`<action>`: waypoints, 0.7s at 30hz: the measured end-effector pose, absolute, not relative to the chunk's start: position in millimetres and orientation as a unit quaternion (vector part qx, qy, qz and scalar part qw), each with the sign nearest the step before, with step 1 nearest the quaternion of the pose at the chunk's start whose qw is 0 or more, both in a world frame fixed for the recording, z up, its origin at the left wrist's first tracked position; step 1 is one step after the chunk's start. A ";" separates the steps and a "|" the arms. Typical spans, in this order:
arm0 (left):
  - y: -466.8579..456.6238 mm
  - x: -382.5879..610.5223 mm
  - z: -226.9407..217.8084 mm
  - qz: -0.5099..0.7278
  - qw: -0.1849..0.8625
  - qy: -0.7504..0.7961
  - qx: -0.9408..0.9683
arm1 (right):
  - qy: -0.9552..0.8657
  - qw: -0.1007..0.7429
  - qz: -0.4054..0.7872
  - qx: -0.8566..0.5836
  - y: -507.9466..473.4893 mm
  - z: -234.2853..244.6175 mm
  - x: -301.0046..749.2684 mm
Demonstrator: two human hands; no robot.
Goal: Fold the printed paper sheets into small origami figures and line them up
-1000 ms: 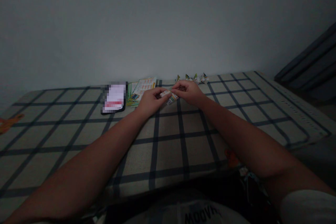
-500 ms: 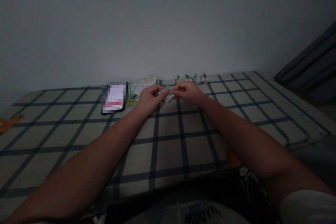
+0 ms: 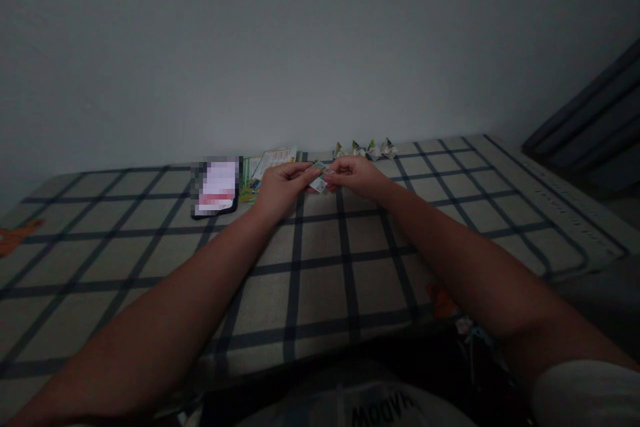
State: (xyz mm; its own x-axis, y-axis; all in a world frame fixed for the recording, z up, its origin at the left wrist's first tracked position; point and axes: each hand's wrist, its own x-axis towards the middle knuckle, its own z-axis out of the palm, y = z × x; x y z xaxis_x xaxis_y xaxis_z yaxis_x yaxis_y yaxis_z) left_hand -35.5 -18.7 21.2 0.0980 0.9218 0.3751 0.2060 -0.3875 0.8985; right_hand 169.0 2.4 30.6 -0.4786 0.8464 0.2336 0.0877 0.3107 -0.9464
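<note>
Between my two hands is a small piece of printed paper (image 3: 319,183), white and green, held above the checked cloth. My left hand (image 3: 285,184) pinches its left side, thumb on top. On the other side my right hand (image 3: 356,172) grips the right edge between thumb and fingers. Parts of the paper are covered by the fingertips, so its full shape is hard to make out. Just behind my right hand, several small folded paper pieces (image 3: 373,149) with pointed tops stand in a row by the wall.
Left of my hands lie printed green and white sheets (image 3: 273,161). A dark-edged phone-like device (image 3: 218,187) with a blurred screen is beside them. The checked cloth (image 3: 320,273) covers the surface, which meets a plain wall (image 3: 320,47). Dark draped fabric (image 3: 595,120) hangs at the right.
The paper has turned a little between my fingers and now shows a plainer white lower part. Both hands stay in nearly the same place.
</note>
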 end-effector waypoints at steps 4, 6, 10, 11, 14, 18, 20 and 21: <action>-19.0 -34.5 20.1 0.480 0.434 0.431 0.629 | -0.696 0.416 0.476 -0.342 3.7 34.0 171.7; -19.9 -34.4 21.1 0.461 0.442 0.439 0.632 | -0.688 0.422 0.481 -0.343 4.1 34.4 171.2; -20.9 -34.3 24.1 0.465 0.424 0.434 0.644 | -0.678 0.420 0.506 -0.327 4.6 32.3 167.4; -20.6 -34.3 24.2 0.467 0.420 0.434 0.646 | -0.676 0.419 0.512 -0.323 4.9 31.5 166.6; -18.9 -34.4 22.5 0.462 0.422 0.434 0.648 | -0.674 0.416 0.518 -0.323 6.0 29.7 167.0; -18.3 -32.7 19.1 0.449 0.442 0.421 0.653 | -0.684 0.405 0.504 -0.338 6.7 30.3 171.3; -19.0 -31.6 19.0 0.466 0.439 0.411 0.650 | -0.679 0.408 0.505 -0.343 6.6 30.9 172.7; -19.2 -31.5 19.3 0.476 0.431 0.408 0.649 | -0.673 0.411 0.509 -0.344 6.5 31.0 173.0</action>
